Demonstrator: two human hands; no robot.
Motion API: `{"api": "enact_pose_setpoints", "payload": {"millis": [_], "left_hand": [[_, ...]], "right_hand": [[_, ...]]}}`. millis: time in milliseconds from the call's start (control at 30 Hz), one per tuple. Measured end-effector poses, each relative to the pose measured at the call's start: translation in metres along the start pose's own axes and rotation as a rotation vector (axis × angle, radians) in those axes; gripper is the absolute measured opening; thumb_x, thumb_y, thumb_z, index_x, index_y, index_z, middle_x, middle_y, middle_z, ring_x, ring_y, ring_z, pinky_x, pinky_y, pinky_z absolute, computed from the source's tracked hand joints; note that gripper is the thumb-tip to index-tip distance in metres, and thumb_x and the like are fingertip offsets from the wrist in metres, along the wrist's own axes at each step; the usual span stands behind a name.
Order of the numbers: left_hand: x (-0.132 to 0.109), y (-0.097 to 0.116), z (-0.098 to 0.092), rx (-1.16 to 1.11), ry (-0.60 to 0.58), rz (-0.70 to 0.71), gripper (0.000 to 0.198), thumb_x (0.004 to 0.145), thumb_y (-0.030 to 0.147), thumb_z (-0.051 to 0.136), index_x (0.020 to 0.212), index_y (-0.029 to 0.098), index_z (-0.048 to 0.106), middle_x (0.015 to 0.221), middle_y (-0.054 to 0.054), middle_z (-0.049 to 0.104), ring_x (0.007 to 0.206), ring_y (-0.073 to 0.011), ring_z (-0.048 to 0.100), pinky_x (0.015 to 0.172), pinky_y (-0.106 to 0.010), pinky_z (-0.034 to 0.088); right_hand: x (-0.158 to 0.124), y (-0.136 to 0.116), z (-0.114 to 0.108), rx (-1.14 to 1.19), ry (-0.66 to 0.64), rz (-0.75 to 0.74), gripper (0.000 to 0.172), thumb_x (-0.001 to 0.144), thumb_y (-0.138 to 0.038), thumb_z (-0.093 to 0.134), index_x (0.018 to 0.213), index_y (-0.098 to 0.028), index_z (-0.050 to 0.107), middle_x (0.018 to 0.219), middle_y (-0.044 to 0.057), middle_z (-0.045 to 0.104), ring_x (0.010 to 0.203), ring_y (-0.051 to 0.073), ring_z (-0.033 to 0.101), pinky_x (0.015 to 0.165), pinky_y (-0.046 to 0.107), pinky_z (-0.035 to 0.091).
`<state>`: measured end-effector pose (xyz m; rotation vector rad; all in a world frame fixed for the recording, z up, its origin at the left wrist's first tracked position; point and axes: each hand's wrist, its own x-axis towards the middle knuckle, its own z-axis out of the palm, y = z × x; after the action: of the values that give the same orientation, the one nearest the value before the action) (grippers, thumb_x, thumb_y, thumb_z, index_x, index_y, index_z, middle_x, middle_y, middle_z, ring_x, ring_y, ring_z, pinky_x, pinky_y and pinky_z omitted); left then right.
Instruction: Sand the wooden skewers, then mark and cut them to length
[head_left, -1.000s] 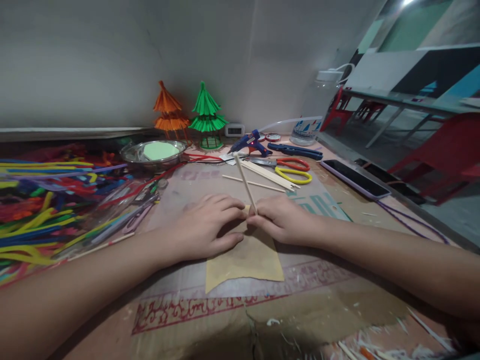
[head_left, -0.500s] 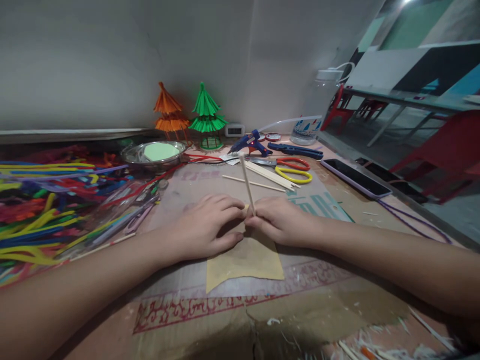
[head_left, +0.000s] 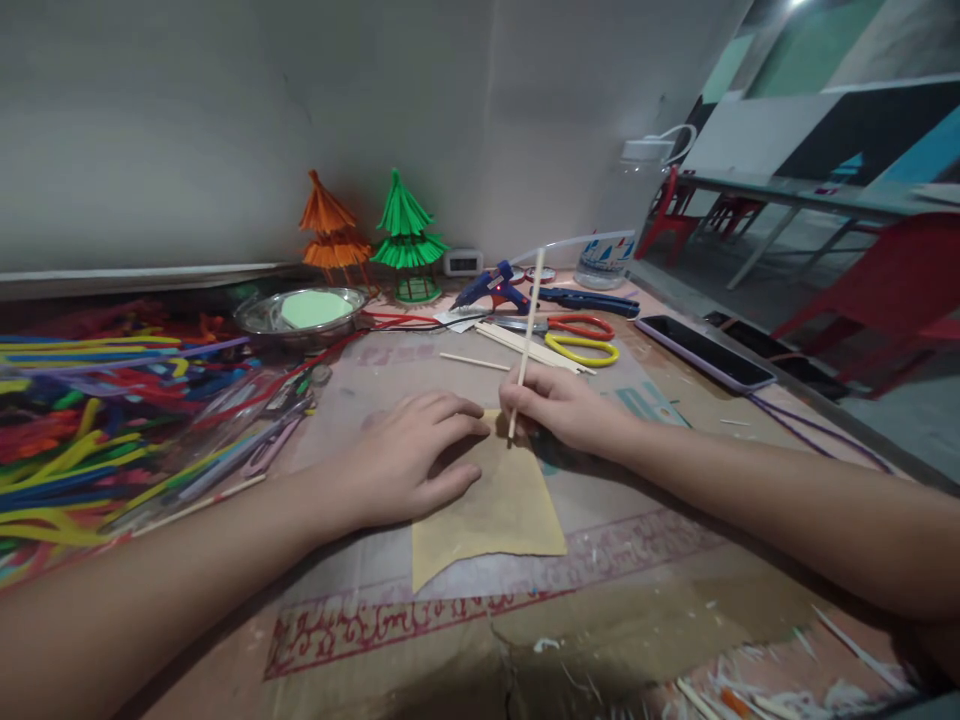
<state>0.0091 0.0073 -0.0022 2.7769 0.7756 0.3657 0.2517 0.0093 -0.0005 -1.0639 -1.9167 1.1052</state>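
Observation:
A tan paper sheet (head_left: 491, 515) lies on the cardboard-covered table. My left hand (head_left: 409, 455) rests flat on its left part, fingers stretched out toward the top edge. My right hand (head_left: 562, 405) pinches a thin wooden stick (head_left: 526, 335) that stands nearly upright, its lower tip touching the paper's top edge beside my left fingertips.
Several colourful pipe cleaners (head_left: 90, 420) are heaped at the left. Behind are a metal bowl (head_left: 300, 310), orange (head_left: 330, 235) and green (head_left: 405, 235) paper trees, a blue glue gun (head_left: 491, 290), yellow-and-orange scissors (head_left: 577, 340) and loose sticks (head_left: 525, 350). A phone (head_left: 705, 352) lies at the right.
My right hand has swung the stick from leaning left to nearly upright and shifted a little right and away from my left hand. The left hand stays flat on the paper.

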Motion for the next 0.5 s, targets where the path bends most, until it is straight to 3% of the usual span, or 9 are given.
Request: {"api": "enact_pose_setpoints", "payload": {"millis": [100,167,500], "left_hand": [[0.0,-0.001,0.001,-0.013,0.011,0.005,0.041,0.099,0.042,0.054,0.131,0.019,0.064,0.137,-0.014,0.063,0.13,-0.0312,0.056,0.11,-0.052,0.044],[-0.001,-0.002,0.001,-0.017,0.015,0.005,0.04,0.099,0.042,0.054,0.13,0.019,0.064,0.138,-0.013,0.063,0.13,-0.0306,0.055,0.111,-0.051,0.043],[0.0,0.0,-0.001,-0.006,0.006,0.007,0.04,0.1,0.042,0.054,0.13,0.019,0.064,0.137,-0.013,0.063,0.13,-0.0302,0.056,0.111,-0.051,0.044]], "right_hand": [[0.008,0.006,-0.005,0.424,0.027,0.116,0.042,0.083,-0.058,0.075,0.079,-0.02,0.056,0.059,-0.002,0.064,0.05,0.011,0.056,0.054,0.022,0.043],[0.013,0.009,-0.008,0.57,0.035,0.143,0.039,0.08,-0.051,0.079,0.077,-0.018,0.058,0.057,-0.002,0.064,0.048,0.01,0.054,0.051,0.021,0.042],[0.012,0.004,-0.01,0.653,0.032,0.17,0.019,0.084,-0.033,0.068,0.077,-0.017,0.061,0.059,0.001,0.064,0.049,0.011,0.056,0.05,0.021,0.042]]}}
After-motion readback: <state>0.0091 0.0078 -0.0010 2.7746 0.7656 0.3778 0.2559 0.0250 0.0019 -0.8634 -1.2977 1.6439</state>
